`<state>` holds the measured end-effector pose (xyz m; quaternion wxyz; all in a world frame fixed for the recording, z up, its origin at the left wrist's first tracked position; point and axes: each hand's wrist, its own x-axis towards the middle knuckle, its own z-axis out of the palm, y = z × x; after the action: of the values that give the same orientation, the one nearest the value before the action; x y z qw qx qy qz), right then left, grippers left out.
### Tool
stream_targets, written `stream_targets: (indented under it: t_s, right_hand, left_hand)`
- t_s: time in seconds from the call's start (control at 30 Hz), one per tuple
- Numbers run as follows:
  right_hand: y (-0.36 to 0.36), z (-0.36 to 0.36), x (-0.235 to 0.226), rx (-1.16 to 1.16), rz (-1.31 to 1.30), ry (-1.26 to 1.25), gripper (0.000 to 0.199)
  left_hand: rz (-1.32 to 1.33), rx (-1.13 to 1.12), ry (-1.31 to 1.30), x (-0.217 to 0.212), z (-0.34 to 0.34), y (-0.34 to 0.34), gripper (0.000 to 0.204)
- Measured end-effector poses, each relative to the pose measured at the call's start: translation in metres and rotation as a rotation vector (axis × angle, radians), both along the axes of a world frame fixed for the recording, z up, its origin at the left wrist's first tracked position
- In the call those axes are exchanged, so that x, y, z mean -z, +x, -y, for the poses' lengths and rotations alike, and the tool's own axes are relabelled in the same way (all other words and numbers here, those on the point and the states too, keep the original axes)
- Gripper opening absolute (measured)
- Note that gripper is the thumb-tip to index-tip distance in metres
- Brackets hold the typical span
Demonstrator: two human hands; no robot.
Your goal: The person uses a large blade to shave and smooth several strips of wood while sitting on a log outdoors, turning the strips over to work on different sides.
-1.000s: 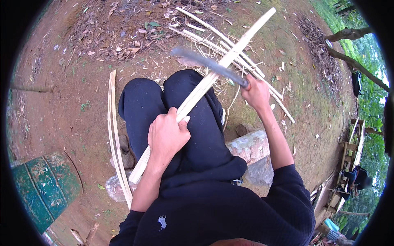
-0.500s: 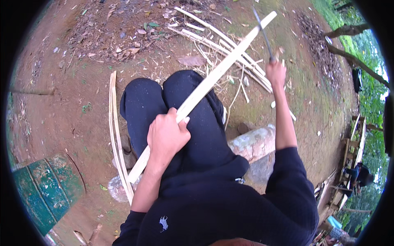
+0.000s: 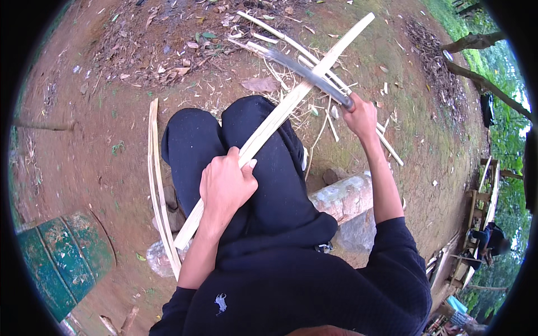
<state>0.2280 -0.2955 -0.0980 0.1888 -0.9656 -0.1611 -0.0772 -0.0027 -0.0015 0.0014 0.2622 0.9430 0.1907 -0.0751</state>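
A long, pale wooden strip [image 3: 274,119] slants across my thighs, its far end up to the right. My left hand [image 3: 227,182] is wrapped round its lower part, with the thumb along the edge. In my right hand [image 3: 361,117] is the handle of a machete; the fingers are closed on it. The dark machete blade [image 3: 332,90], smeared by motion, crosses the strip past its middle and points up to the left. Whether its edge bites into the wood, I cannot tell.
Split strips [image 3: 280,36] and shavings lie on the earth ahead. Two joined thin strips [image 3: 156,162] lean at my left. A log [image 3: 347,196] lies by my right hip, a green drum [image 3: 70,257] at lower left. Another person [image 3: 493,241] is far right.
My right hand has come down and slightly left. The machete blade has swung from pointing up beyond the strip to lying across it, nearer me. My left hand has barely shifted.
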Motion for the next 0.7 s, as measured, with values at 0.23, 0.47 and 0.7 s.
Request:
stream_targets:
  t_s: [0.23,0.47,0.7]
  right_hand:
    - [-0.004,-0.026,-0.005,-0.020,0.085,-0.074,0.013]
    - [0.028,0.011,0.004,0.066,0.145,-0.048,0.017]
    - [0.073,0.035,0.024,0.474,0.060,0.096,0.023]
  left_hand:
    - [0.012,-0.024,-0.003,-0.001,-0.002,-0.002,0.024]
    - [0.011,0.008,0.029,-0.003,-0.002,-0.005,0.023]
    - [0.035,0.046,0.035,-0.009,0.001,0.001,0.023]
